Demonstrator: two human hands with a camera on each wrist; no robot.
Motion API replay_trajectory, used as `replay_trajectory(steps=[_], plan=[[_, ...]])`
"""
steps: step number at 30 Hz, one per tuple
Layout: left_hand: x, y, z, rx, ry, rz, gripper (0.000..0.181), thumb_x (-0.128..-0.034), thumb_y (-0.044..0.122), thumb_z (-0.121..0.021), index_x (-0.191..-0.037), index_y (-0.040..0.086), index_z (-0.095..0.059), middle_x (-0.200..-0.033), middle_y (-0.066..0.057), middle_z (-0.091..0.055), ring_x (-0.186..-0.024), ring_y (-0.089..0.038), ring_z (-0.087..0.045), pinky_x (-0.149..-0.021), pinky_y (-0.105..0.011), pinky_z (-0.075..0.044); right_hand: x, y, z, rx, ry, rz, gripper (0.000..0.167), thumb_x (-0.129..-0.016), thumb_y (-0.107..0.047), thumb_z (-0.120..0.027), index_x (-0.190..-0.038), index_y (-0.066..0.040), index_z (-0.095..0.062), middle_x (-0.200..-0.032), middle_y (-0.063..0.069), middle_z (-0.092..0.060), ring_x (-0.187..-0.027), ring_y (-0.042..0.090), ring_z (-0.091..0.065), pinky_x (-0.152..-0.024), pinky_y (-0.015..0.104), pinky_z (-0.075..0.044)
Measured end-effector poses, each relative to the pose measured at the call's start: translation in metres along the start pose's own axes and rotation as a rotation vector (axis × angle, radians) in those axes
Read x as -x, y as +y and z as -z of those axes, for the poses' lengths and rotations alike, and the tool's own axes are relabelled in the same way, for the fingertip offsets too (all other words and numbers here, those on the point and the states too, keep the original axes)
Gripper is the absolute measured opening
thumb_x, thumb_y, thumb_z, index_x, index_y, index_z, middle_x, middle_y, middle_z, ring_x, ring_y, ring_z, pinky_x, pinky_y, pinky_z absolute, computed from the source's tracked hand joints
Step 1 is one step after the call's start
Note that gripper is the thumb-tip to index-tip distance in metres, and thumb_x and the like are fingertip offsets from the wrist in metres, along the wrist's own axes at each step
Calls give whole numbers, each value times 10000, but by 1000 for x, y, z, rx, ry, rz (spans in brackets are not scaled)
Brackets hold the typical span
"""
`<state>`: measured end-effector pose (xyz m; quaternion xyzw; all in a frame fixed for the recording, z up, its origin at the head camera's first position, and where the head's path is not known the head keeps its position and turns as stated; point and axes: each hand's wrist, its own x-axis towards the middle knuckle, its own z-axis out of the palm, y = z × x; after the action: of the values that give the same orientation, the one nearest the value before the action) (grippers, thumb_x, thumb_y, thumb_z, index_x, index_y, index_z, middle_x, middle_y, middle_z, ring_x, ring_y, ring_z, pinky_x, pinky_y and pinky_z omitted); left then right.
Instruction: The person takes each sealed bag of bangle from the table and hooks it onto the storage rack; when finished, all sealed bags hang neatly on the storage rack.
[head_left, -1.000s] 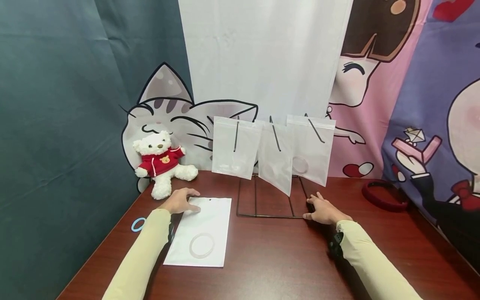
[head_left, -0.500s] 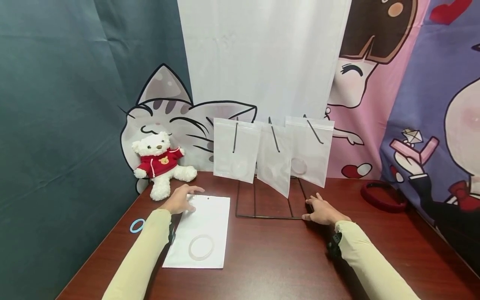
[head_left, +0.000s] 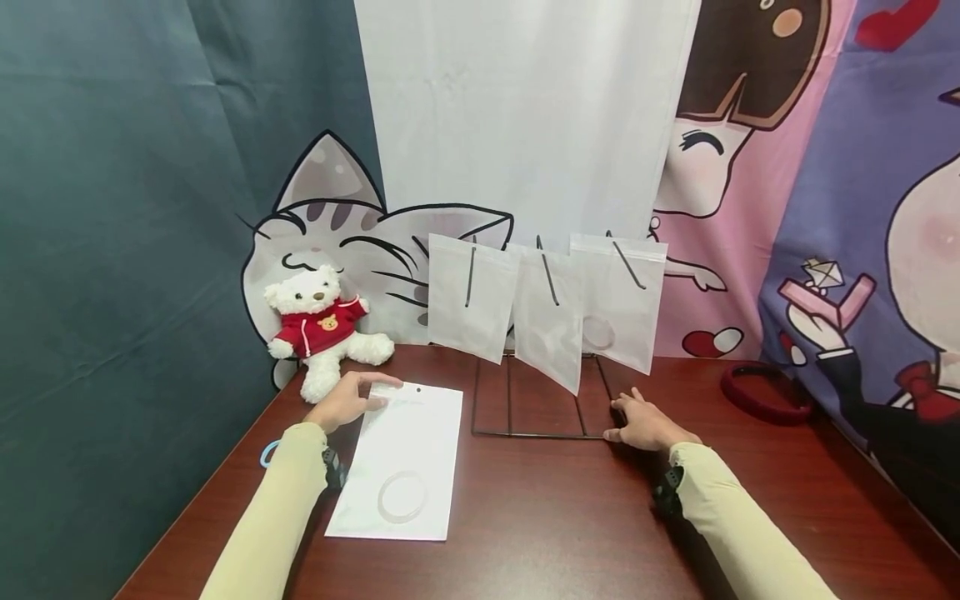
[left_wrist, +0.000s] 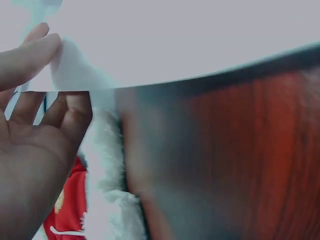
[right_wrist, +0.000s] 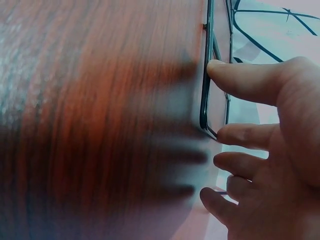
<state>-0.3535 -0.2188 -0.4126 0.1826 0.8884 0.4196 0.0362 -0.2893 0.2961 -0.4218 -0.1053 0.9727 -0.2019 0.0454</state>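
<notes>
My left hand (head_left: 345, 404) pinches the upper left corner of a flat white bag (head_left: 401, 437), thumb on top and fingers beneath; the left wrist view shows the raised bag edge (left_wrist: 165, 60). A small hole shows near the bag's top, and a pale translucent ring (head_left: 402, 497) shows at its lower end; whether inside or on top, I cannot tell. My right hand (head_left: 647, 421) touches the front right corner of a black wire rack (head_left: 528, 436). In the right wrist view, its thumb (right_wrist: 240, 80) meets the front rod, with the index fingertip by the corner and the other fingers extended.
Three translucent zip bags (head_left: 471, 333) hang on the rack's hooks; a ring shows in the right one (head_left: 622, 325). A white teddy bear (head_left: 318, 329) sits back left, a blue ring (head_left: 268, 452) lies left of my forearm, and a dark red headband (head_left: 765, 408) lies right.
My left hand has shifted slightly left and taken hold of the white bag's corner, and the bag's top edge has risen. The hanging bags sway a little. My right hand stays at the rack.
</notes>
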Motion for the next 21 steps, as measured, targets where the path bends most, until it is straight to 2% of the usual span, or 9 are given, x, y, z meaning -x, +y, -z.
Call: replay_trajectory(steps=[3, 5, 9, 12, 15, 18, 21], plan=[[2, 5, 1, -9, 27, -1, 344, -928, 43, -668, -1252, 152, -713, -1355, -140, -647, -1214, -302, -528, -942, -385, -486, 0, 0, 0, 7, 1, 4, 654, -850, -239, -759, -1341, 129, -534, -1502, 401, -369, -1465, 591, -163, -1144, 698, -260], [4, 9, 1, -10, 41, -9, 342, -930, 53, -669, -1245, 177, -717, -1374, -129, -638, -1224, -306, -519, -939, -393, -479, 0, 1, -1, 14, 3, 4, 653, -850, -240, -760, -1339, 129, -535, -1499, 400, -373, -1463, 592, -167, -1143, 695, -267], [8, 21, 0, -7, 60, -52, 333, -935, 78, -675, -1236, 212, -720, -1390, -101, -634, -1326, -327, -498, -1040, -530, -460, 0, 1, -1, 13, 1, 2, 651, -853, -236, -759, -1343, 127, -533, -1503, 398, -371, -1465, 589, -166, -1141, 698, -266], [11, 32, 0, -6, 73, -105, 335, -938, 73, -668, -1244, 202, -715, -1375, -100, -645, -1368, -350, -482, -1103, -635, -384, 0, 1, -1, 8, -1, 2, 654, -856, -237, -757, -1349, 128, -528, -1505, 396, -370, -1466, 590, -163, -1142, 700, -264], [12, 45, 2, 1, 98, -140, 336, -941, 66, -657, -1247, 194, -713, -1363, -99, -650, -1351, -345, -493, -1104, -645, -375, 0, 0, 0, 1, -3, -2, 664, -858, -242, -753, -1358, 128, -520, -1507, 395, -368, -1467, 590, -156, -1144, 702, -256], [14, 59, 6, 12, 122, -161, 337, -946, 81, -656, -1257, 199, -710, -1363, -89, -648, -1262, -288, -538, -1035, -535, -469, 0, 0, 0, -5, -9, -8, 677, -862, -248, -750, -1371, 126, -509, -1512, 392, -363, -1470, 588, -149, -1146, 704, -248], [17, 73, 9, 40, 143, -177, 333, -945, 89, -664, -1248, 217, -715, -1308, -80, -673, -1021, -228, -586, -831, -344, -518, 0, 1, 0, -7, -11, -13, 676, -863, -250, -750, -1374, 122, -509, -1515, 390, -361, -1472, 584, -149, -1149, 702, -247]])
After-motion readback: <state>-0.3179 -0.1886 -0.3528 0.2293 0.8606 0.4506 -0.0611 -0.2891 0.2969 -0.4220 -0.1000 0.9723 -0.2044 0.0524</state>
